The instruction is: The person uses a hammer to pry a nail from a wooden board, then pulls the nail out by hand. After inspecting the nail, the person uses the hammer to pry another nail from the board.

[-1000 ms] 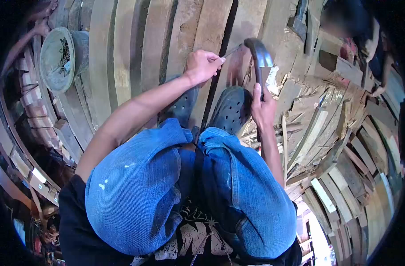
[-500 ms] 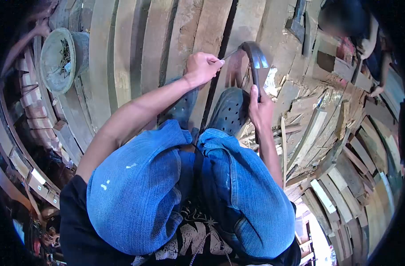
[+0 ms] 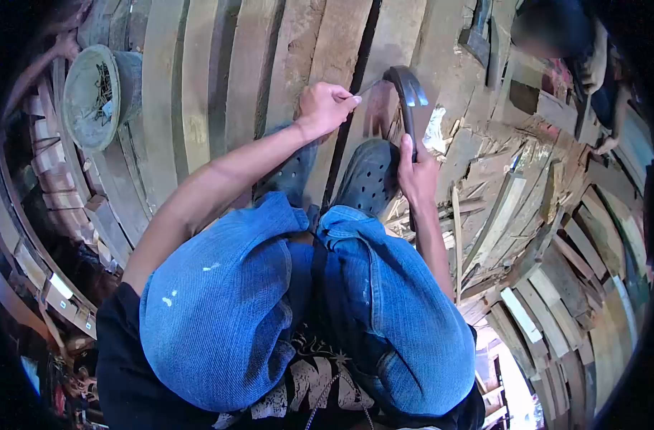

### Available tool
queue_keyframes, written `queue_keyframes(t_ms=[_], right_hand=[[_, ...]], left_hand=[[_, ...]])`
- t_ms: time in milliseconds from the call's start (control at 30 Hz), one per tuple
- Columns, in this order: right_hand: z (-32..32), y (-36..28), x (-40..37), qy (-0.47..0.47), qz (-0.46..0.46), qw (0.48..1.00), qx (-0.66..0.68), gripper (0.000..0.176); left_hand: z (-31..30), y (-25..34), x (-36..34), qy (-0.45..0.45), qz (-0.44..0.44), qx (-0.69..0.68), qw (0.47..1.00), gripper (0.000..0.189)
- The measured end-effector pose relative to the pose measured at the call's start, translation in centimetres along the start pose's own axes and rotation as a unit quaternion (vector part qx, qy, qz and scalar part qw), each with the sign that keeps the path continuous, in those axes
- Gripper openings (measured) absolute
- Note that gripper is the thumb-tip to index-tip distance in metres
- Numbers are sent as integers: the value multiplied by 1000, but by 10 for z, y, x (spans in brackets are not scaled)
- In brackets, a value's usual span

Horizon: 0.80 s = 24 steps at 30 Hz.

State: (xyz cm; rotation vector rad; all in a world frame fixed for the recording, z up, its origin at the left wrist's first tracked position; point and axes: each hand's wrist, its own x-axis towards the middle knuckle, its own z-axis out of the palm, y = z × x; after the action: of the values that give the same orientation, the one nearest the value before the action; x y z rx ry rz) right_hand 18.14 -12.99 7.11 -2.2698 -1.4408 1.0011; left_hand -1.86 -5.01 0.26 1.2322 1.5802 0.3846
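Observation:
My left hand is closed in a pinch around a thin nail above the planks in front of my feet. The nail's far end points toward the head of a dark claw hammer, right at its left side in this view. My right hand is wrapped round the hammer's handle, thumb along the shaft, with the shiny claws turned to the right. Below both hands are my dark perforated clogs, standing on long rough wooden planks.
A grey bucket with nails in it stands at the left. Another hammer lies at upper right. A person works at the far right, beside scattered wood scraps and stacked short boards.
Almost nothing differs: the hammer and my right hand have shifted very slightly, and the other person's hands at the upper right have moved a little. My left hand keeps its pinch.

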Motion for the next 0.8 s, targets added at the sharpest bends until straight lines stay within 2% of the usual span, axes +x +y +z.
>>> queue_keyframes(t_ms=[133, 233, 300, 533, 700, 800], right_hand=[[-7, -5, -6, -32, 59, 997, 38, 42], [0, 5, -6, -12, 11, 1000, 14, 42], [1, 6, -2, -19, 15, 1000, 10, 42], [1, 1, -1, -26, 20, 999, 33, 43], [1, 11, -2, -37, 100, 991, 81, 47], [1, 22, -1, -24, 97, 989, 109, 49]], left_hand=[[-1, 2, -3, -13, -23, -25, 999, 23], [-2, 2, -2, -21, -33, -20, 999, 24], [-1, 2, -1, 6, 14, 14, 1000, 23], [-3, 3, -4, -18, -12, -33, 999, 23], [-5, 6, -7, -5, -14, -34, 999, 27], [-4, 6, -6, -9, -25, -26, 999, 26]])
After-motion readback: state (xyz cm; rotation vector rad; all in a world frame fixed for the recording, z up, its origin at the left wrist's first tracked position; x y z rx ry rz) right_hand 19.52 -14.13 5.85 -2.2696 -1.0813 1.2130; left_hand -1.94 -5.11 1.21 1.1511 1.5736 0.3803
